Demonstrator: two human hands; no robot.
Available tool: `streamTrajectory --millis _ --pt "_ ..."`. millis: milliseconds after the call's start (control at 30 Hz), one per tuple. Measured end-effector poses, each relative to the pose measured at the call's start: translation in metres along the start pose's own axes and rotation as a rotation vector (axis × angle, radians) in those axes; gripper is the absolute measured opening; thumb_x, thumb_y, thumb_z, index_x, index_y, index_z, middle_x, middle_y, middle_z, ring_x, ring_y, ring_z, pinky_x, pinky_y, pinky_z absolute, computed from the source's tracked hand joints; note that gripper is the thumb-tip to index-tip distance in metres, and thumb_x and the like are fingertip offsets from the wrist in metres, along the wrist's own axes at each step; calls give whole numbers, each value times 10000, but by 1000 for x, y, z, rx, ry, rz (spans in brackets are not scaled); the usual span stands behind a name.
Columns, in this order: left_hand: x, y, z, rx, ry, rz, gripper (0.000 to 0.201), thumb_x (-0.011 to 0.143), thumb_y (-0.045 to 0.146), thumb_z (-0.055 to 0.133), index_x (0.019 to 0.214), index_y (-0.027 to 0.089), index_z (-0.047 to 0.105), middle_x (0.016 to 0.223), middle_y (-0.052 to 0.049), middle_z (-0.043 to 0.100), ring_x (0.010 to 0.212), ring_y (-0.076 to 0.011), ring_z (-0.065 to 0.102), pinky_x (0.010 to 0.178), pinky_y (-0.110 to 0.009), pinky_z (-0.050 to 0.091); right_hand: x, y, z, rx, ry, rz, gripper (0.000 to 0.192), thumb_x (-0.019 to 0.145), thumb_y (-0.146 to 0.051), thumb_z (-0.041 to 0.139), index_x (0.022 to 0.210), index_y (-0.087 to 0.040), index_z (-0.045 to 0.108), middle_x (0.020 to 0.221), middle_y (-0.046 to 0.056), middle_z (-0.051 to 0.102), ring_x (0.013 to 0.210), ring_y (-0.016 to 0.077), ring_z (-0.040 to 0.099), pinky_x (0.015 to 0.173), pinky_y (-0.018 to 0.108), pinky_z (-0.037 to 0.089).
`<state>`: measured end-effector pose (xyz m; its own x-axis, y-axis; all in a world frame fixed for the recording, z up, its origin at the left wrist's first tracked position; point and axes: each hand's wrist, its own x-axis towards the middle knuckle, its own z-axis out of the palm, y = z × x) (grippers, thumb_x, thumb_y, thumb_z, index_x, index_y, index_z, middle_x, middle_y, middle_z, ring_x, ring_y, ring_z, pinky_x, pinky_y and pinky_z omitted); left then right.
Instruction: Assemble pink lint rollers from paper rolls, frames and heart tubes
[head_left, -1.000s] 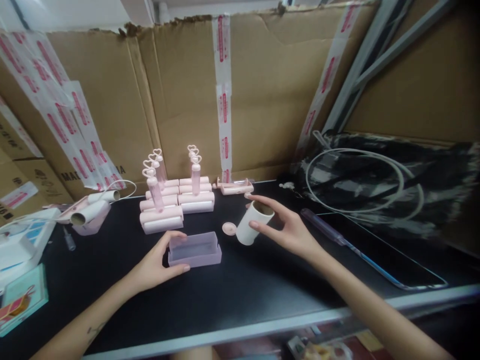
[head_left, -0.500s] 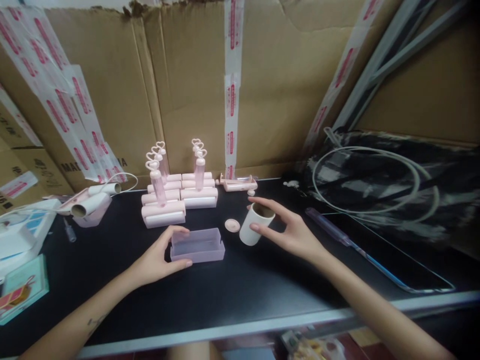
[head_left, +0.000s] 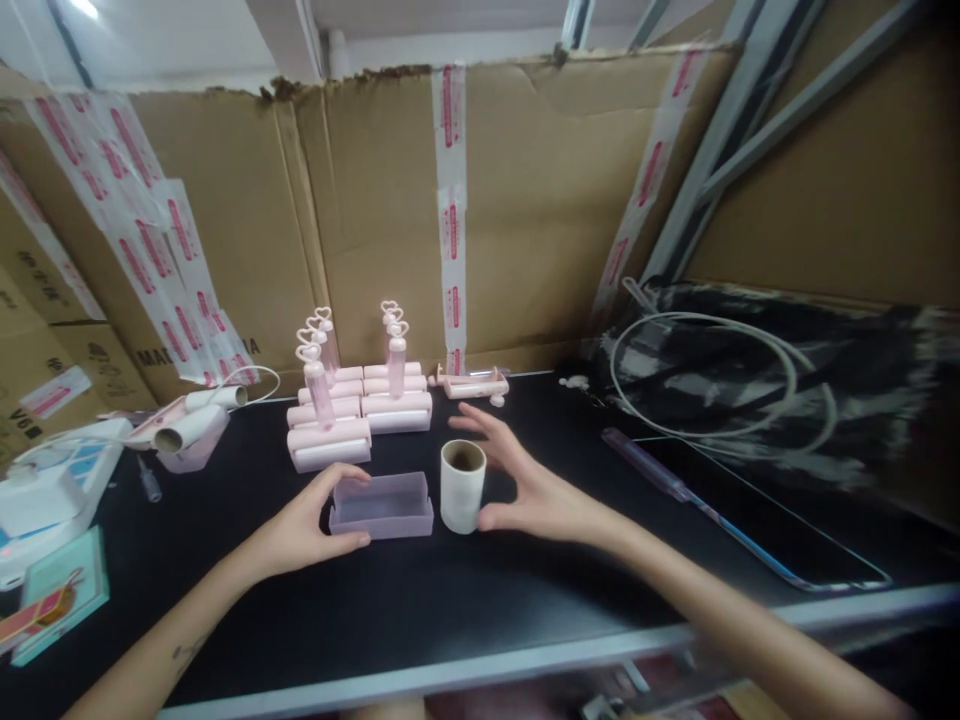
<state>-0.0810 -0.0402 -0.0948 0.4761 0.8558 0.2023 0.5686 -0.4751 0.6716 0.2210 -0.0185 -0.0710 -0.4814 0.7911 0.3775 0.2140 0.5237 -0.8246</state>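
My left hand point(head_left: 306, 520) grips the left end of a translucent lilac plastic box point(head_left: 382, 522), thumb in front and fingers behind. The box lies open side up on the black table. Just right of it a white sticky-paper roll point(head_left: 461, 495) with a cardboard core stands upright. My right hand point(head_left: 529, 490) is open beside the roll, fingers spread behind it and thumb close to its base; whether the thumb touches it I cannot tell. Behind the box stand several pink lint rollers point(head_left: 330, 445) with heart-shaped handle ends.
Pink handle parts point(head_left: 474, 384) lie at the back. On the left are loose rolls on a lilac box point(head_left: 196, 450), a white power strip point(head_left: 45, 500) and a teal packet point(head_left: 66, 595). A tablet-like dark panel point(head_left: 780, 515) and a coiled white cable point(head_left: 622, 375) occupy the right.
The roll, tilted in my right hand before, now stands upright nearer the box, and that hand has opened. The pink round disc is no longer visible. My view has tipped upward.
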Motion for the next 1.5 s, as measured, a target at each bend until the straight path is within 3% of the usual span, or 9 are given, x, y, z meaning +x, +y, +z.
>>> streamTrajectory --millis 100,300,433,533,600,833,1067,1267,1500 --pt "1 -2 -1 -13 -16 11 505 717 320 651 1176 231 460 1189 -56 534 1076 -228 520 943 -373 411 16 10 -18 -70 31 -67 514 876 -363 444 1370 -283 326 1348 83 410 1134 240 492 945 434 415" --pt "2 -6 1 -42 -35 4 529 723 337 663 1192 239 439 1197 -69 531 1063 -230 523 929 -378 419 28 49 -34 -526 -381 -109 274 840 -361 515 1005 -182 640 1044 96 538 947 229 545 889 410 441" --pt "2 -8 2 -41 -45 -2 540 726 350 661 1200 242 426 1219 -69 522 1081 -231 515 933 -376 414 24 48 -36 -310 -116 -58 245 797 -375 594 967 -205 550 951 48 529 788 184 585 735 364 506" --pt "2 -9 1 -37 -49 -5 543 726 361 660 1200 246 422 1216 -63 520 1084 -232 510 938 -374 406 22 26 -32 95 183 -129 272 778 -314 643 926 -249 424 983 9 532 843 169 621 796 368 503" --pt "2 -9 2 -33 -46 -8 541 723 358 662 1197 247 427 1204 -57 520 1068 -229 515 929 -368 411 19 9 -21 255 252 -187 249 806 -271 620 891 -251 387 1011 13 557 912 170 617 842 373 485" --pt "2 -10 3 -19 -37 14 537 733 319 650 1210 250 414 1207 -51 520 1075 -216 517 927 -342 410 5 -4 12 42 128 -216 205 806 -215 626 807 -217 422 1103 78 614 1023 195 576 892 381 455" --pt "1 -10 4 -16 -44 13 531 744 327 643 1212 256 403 1221 -52 502 1105 -213 499 945 -347 398 2 -2 8 -196 106 -359 229 844 -195 571 1058 -233 643 1123 80 623 1048 204 589 908 360 475" --pt "1 -9 3 -47 -37 8 529 733 322 655 1202 255 419 1208 -55 515 1090 -225 512 940 -360 402 -1 8 7 -356 70 -504 392 803 -217 639 1187 -276 590 1213 90 576 1083 205 574 919 325 477" --pt "3 -22 18 -233 24 -7 717 668 354 734 1240 246 316 1203 -85 501 1142 -248 489 976 -404 374 3 13 15 -267 21 -224 367 846 -280 574 1207 -268 514 1200 75 548 1109 210 541 930 359 465"
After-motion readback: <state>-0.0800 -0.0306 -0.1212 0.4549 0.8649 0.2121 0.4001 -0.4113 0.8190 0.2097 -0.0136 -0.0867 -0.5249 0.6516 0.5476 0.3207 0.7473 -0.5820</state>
